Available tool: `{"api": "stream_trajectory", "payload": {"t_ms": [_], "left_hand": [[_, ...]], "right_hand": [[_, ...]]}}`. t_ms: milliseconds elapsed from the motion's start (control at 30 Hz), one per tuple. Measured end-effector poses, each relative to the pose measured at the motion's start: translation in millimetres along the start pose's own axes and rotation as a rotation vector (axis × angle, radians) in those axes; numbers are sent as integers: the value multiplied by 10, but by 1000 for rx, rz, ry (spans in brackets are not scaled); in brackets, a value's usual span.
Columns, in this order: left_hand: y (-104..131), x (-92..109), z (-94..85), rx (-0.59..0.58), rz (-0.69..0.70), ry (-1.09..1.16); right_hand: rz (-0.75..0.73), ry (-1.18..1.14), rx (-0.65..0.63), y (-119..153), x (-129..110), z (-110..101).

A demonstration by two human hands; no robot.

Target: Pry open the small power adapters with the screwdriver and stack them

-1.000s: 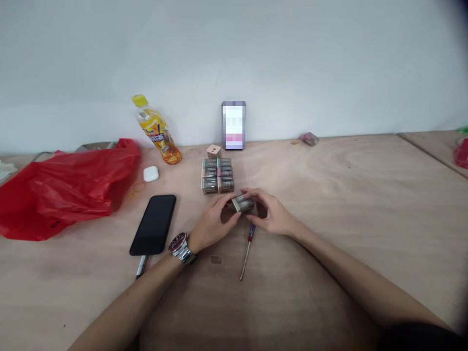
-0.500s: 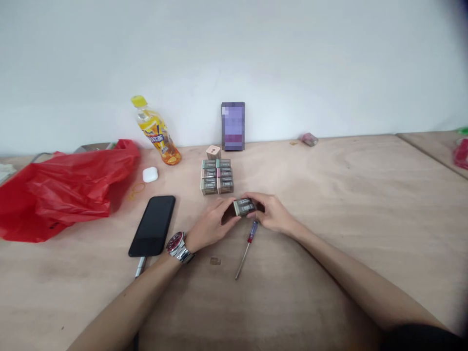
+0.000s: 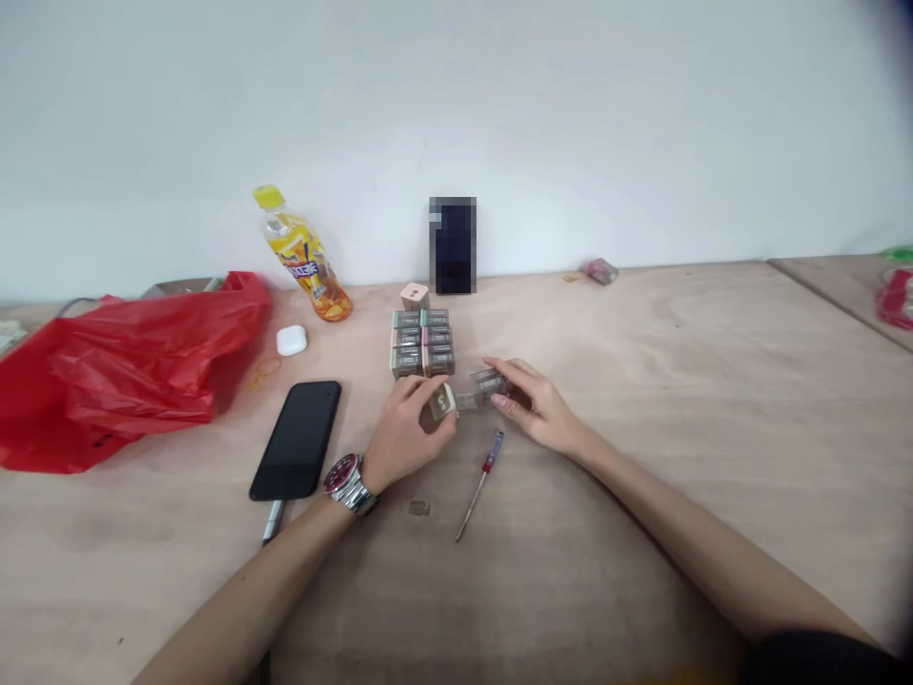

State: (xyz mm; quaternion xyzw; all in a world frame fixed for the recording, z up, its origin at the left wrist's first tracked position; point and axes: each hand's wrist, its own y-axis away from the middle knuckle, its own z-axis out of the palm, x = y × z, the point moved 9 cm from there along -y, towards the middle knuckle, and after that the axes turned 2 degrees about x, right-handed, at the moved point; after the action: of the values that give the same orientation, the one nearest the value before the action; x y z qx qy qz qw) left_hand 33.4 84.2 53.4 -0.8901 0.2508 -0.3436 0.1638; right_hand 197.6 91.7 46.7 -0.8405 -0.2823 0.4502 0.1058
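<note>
Between its thumb and fingers, my left hand point(image 3: 410, 423) grips the pale yellowish lid of a pencil sharpener point(image 3: 443, 403), with holes in its face. My right hand point(image 3: 536, 404) holds the sharpener's see-through smoky case point(image 3: 489, 382) by its right end. Lid and case are apart, with a clear part of the case pointing at the lid. Just beyond my left hand stand several boxy sharpeners point(image 3: 422, 342) in two columns, with pastel lids. A pink two-hole sharpener point(image 3: 415, 297) is behind them. Below my right hand lies a screwdriver point(image 3: 480, 483).
A small brownish clear piece point(image 3: 419, 508) lies near my left wrist. To the left are a black phone point(image 3: 296, 440), a white earbud case point(image 3: 291, 340), a red plastic bag point(image 3: 135, 371) and a drink bottle point(image 3: 306, 257). A blurred-out phone point(image 3: 454, 245) leans on the wall.
The sharpener has come apart: my left hand has drawn the lid left and turned it, while my right hand keeps the case. The leaning phone's screen has gone dark.
</note>
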Motion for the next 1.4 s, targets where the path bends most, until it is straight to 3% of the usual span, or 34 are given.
{"api": "stream_trajectory", "payload": {"t_ms": [200, 500, 633, 800, 900, 1033, 1167, 1400], "left_hand": [[0, -13, 1, 16, 3, -8], [4, -17, -15, 38, -7, -29], [4, -33, -11, 37, -17, -30], [-1, -51, -9, 16, -44, -18], [-5, -58, -10, 5, -66, -23], [-4, -64, -22, 23, -80, -17], [2, -98, -37, 54, -105, -2], [19, -192, -77, 91, -182, 42]], "right_hand": [[-121, 187, -48, 61, -84, 30], [-130, 219, -21, 70, -83, 2], [-98, 221, 19, 54, -60, -56], [21, 183, 216, 25, 118, -248], [99, 179, 211, 18, 234, -278], [89, 183, 154, -44, 220, -313], [22, 212, 155, -394, 231, -360], [-12, 657, -173, -1509, 729, -12]]}}
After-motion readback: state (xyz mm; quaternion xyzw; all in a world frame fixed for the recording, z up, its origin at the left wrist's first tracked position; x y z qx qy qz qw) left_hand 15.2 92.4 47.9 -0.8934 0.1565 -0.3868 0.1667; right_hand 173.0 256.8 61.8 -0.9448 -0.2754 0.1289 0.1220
